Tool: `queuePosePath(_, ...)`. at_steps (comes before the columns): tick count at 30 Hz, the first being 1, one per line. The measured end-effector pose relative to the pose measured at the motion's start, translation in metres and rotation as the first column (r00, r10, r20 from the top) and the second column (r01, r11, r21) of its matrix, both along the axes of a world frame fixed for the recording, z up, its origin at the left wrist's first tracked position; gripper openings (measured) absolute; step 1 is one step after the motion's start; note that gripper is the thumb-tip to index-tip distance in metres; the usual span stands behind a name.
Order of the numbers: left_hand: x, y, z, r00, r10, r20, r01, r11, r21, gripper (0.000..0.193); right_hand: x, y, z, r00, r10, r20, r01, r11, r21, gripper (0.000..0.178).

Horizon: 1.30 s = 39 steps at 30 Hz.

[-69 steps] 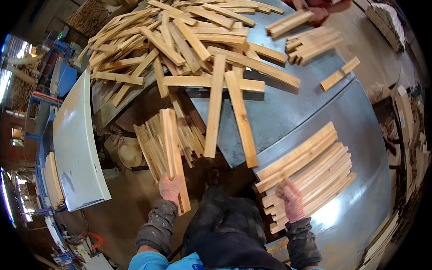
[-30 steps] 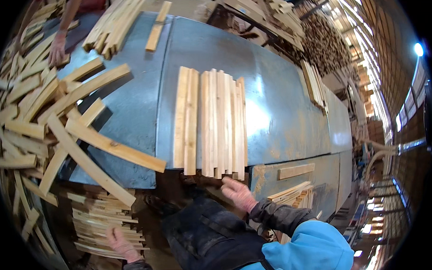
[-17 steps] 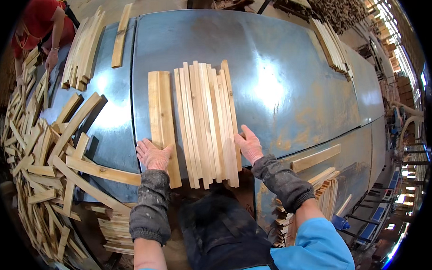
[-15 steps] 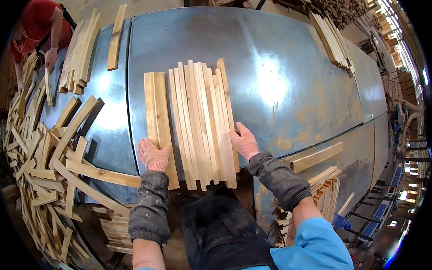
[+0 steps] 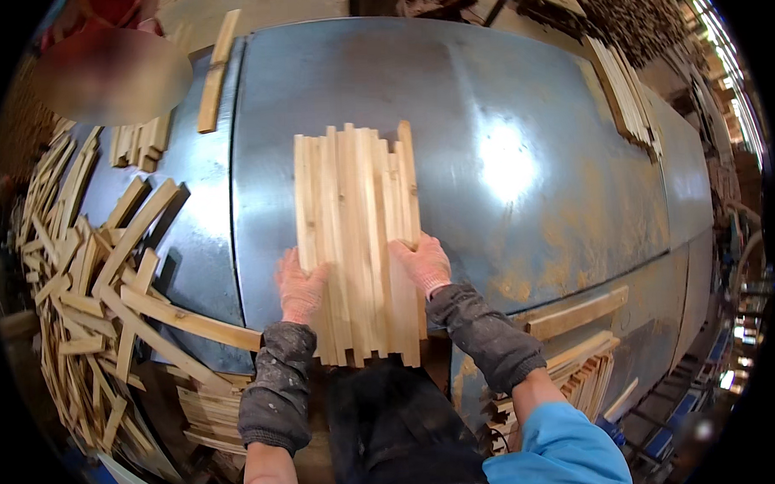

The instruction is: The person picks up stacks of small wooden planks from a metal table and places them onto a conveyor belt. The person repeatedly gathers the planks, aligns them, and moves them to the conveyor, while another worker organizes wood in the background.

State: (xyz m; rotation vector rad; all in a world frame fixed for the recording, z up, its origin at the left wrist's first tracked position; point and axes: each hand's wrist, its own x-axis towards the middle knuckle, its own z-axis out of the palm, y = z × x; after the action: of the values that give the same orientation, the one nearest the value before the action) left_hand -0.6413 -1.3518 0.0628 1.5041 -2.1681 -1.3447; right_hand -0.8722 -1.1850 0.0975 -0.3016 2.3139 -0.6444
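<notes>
A worker's gloved left hand (image 5: pixel 300 285) and right hand (image 5: pixel 422 262) press in from either side on a row of pale wooden slats (image 5: pixel 359 234) lying flat, side by side, on a grey sheet-metal table (image 5: pixel 529 152). The slats run away from the person, their near ends uneven and reaching over the table's front edge, their far ends stepped as well. The fingers of both hands lie flat and close together against the outer slats near the front end, palms squeezing inward rather than curling around anything. The sticks look light, dry and stiff, each one easy to lift, but loose as a set: held only by side pressure, the middle pieces could slide or drop out on the smooth, shiny metal. A firmer hold would likely come from clamping the row at its outer edges nearer mid-length, or scooping under the overhanging ends. To the left sprawls a heap of jumbled offcuts (image 5: pixel 90 286); more slats lie stacked at the table's far right edge (image 5: pixel 626 97) and below its front right (image 5: pixel 579 363).
</notes>
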Motion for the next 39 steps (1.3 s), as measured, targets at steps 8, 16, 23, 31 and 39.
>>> queuePosePath(8, 0.077, 0.064, 0.050, 0.888, 0.262, -0.379, -0.097, 0.911, 0.401, 0.093, 0.050, 0.042, 0.019, 0.995, 0.034, 0.090, -0.005, 0.953, -0.303, 0.055)
queuePosePath(16, 0.265, 0.146, 0.164, 0.710, 0.591, -0.383, -0.489, 0.805, 0.336, 0.091, 0.207, 0.010, 0.128, 0.911, 0.412, 0.018, -0.352, 0.800, -0.486, 0.048)
queuePosePath(23, 0.467, 0.304, 0.247, 0.332, 0.746, -0.578, -0.830, 0.522, 0.196, 0.086, 0.424, 0.027, 0.191, 0.589, 0.768, -0.253, -0.754, 0.409, -0.514, 0.058)
queuePosePath(31, 0.658, 0.527, 0.337, -0.074, 0.544, -0.836, -0.973, 0.143, 0.179, 0.080, 0.712, 0.133, 0.306, 0.114, 0.857, -0.503, -0.686, -0.298, -0.664, 0.065)
queuePosePath(39, 0.807, 0.657, 0.376, 0.044, 0.520, -0.853, -0.952, -0.238, -0.194, 0.085, 0.925, 0.214, 0.389, -0.122, 0.749, -0.651, -0.432, -0.631, -0.644, 0.093)
